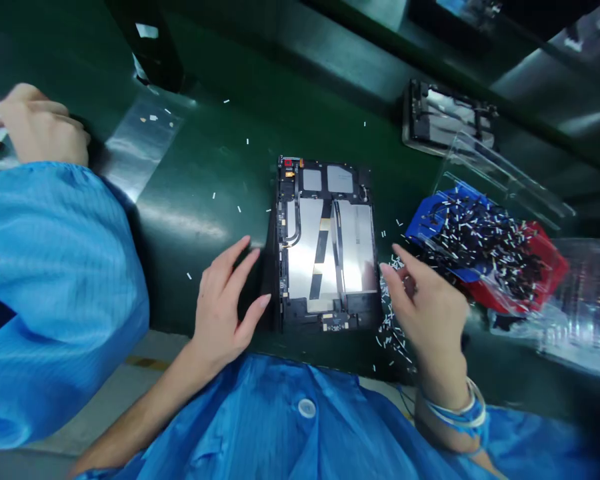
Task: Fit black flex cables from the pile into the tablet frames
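Nearest is one blue smock [275, 420] with one white button [307, 408]. Just beyond it are two bare hands, one on each side of an opened tablet-like device [350, 253]. The left hand [225, 303] has a wide grip, thumb and fingers spread and holding nothing visible, near the device's left edge. The right hand [425, 303] has a narrower grip: thumb and forefinger are slightly apart with nothing visible between them, the other fingers curled. Its thumb is close to the device's right edge; contact cannot be told. Several bands [457, 417] circle the right wrist.

The one opened device lies flat on the green surface [200, 160] between the hands, with two small pale panels at its far end. At least five white slivers lie scattered to its left. Beside the right hand is a pile of small black-and-white strips [394, 337], too many to count.

To the right are one blue tray [423, 217] and one red tray [555, 263], heaped with similar uncountable strips, and clear plastic packaging [580, 307] beside them. On the left are one co-worker's blue sleeve [65, 280] and hand [45, 127]. Farther back stand one dark post [153, 43] and, at the right, a stack of devices [447, 120], its number unclear.
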Demonstrator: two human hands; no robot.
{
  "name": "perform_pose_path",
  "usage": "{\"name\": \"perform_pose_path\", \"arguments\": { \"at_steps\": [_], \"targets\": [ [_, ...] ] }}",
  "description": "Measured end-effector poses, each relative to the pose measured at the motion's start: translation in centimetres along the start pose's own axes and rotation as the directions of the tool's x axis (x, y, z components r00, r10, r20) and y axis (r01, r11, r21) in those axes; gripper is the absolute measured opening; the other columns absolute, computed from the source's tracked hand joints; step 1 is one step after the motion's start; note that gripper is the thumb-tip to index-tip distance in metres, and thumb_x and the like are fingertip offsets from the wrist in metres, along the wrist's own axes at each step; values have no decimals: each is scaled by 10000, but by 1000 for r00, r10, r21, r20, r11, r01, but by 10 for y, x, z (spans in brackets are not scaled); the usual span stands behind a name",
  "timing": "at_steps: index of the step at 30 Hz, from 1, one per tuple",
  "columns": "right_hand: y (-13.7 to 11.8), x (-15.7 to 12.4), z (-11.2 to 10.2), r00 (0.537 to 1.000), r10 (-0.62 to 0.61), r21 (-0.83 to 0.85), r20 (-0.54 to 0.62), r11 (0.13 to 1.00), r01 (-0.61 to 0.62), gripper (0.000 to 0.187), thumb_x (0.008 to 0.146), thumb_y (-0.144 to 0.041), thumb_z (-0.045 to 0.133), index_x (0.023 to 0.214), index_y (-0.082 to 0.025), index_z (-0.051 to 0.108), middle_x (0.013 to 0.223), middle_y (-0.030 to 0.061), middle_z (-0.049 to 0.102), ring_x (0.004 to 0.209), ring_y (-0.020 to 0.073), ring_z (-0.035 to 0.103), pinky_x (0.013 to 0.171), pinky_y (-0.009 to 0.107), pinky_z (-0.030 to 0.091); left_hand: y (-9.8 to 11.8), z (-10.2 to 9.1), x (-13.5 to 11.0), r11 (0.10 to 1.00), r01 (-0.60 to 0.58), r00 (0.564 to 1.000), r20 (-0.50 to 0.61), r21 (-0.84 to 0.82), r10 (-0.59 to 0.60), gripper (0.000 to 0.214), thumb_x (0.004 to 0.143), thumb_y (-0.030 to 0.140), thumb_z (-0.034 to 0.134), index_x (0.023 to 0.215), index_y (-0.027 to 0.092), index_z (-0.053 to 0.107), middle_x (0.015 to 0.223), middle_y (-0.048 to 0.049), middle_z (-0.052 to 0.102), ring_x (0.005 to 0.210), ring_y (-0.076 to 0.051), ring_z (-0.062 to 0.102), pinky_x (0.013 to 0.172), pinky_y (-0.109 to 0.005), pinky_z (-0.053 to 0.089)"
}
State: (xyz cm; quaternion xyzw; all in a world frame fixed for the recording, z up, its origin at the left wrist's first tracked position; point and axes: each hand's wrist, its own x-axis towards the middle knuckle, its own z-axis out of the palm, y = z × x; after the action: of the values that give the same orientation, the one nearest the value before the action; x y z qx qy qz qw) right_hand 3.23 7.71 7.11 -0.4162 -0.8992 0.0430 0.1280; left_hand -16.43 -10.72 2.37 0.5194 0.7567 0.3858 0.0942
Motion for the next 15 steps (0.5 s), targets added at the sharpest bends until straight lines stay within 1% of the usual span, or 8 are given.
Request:
{"name": "perform_pose_path", "arguments": {
  "at_steps": [2, 4, 6, 9, 10, 12, 14, 15],
  "targets": [
    [3, -14, 6, 991, 44, 78, 128, 995, -54, 413, 922, -480, 451, 1024, -178, 713, 628, 32, 651, 502, 143, 524, 484, 258, 349, 9, 8, -12, 1000, 1, 1000, 30, -26, 0, 531, 955, 376, 445, 1464, 264, 340, 1495, -139, 370, 1347, -320, 388, 1050, -540, 369],
    [0, -20, 10, 980, 48, 166, 191, 983, -81, 418, 924, -489, 432, 932, -188, 722, 576, 17, 623, 469, 130, 496, 474, 249, 335, 18, 15, -19, 997, 6, 1000, 30, -76, -4, 578, 953, 410, 447, 1490, 266, 288, 1531, -145, 308, 1388, -332, 323, 1068, -579, 340],
    [-6, -21, 11, 978, 80, 248, 195, 960, -128, 397, 917, -477, 440, 903, -192, 716, 517, -12, 566, 445, 116, 460, 465, 242, 320, 25, 16, -21, 990, 59, 998, 12, -130, -57, 597, 940, 413, 483, 1491, 291, 287, 1545, -127, 291, 1403, -328, 298, 1090, -598, 310],
    [-15, -18, 7, 971, 142, 432, 190, 877, -213, 388, 901, -474, 459, 959, -186, 713, 506, -37, 526, 459, 111, 467, 477, 244, 349, 33, 7, -15, 933, 192, 980, 11, -305, -198, 560, 907, 372, 560, 1440, 358, 388, 1498, -69, 395, 1367, -308, 377, 1097, -570, 345],
    [-18, -16, 6, 969, 154, 509, 192, 829, -232, 398, 900, -472, 461, 1020, -181, 704, 518, -41, 525, 476, 112, 477, 487, 246, 366, 34, 2, -11, 880, 239, 967, 22, -411, -253, 550, 895, 361, 578, 1420, 378, 416, 1456, -54, 456, 1319, -305, 446, 1060, -548, 412],
    [-23, -14, 1, 973, 143, 670, 182, 706, -229, 440, 907, -460, 456, 1185, -176, 644, 561, -45, 537, 514, 111, 492, 506, 246, 397, 38, -6, 4, 706, 314, 931, 61, -635, -359, 516, 865, 343, 608, 1366, 385, 488, 1334, -41, 574, 1123, -291, 610, 865, -474, 576],
    [-25, -16, -5, 984, 108, 796, 139, 579, -176, 467, 925, -431, 438, 1309, -193, 557, 620, -45, 558, 548, 102, 502, 528, 239, 423, 39, -10, 29, 525, 325, 900, 86, -786, -428, 423, 824, 312, 634, 1247, 314, 603, 1183, -46, 652, 866, -238, 676, 613, -361, 617],
    [-24, -19, -8, 990, 95, 832, 107, 536, -142, 463, 932, -410, 437, 1337, -209, 530, 645, -46, 567, 560, 97, 508, 540, 236, 433, 37, -10, 46, 467, 311, 893, 86, -827, -442, 361, 802, 296, 647, 1160, 258, 647, 1112, -50, 667, 786, -208, 663, 540, -315, 597]
  ]
}}
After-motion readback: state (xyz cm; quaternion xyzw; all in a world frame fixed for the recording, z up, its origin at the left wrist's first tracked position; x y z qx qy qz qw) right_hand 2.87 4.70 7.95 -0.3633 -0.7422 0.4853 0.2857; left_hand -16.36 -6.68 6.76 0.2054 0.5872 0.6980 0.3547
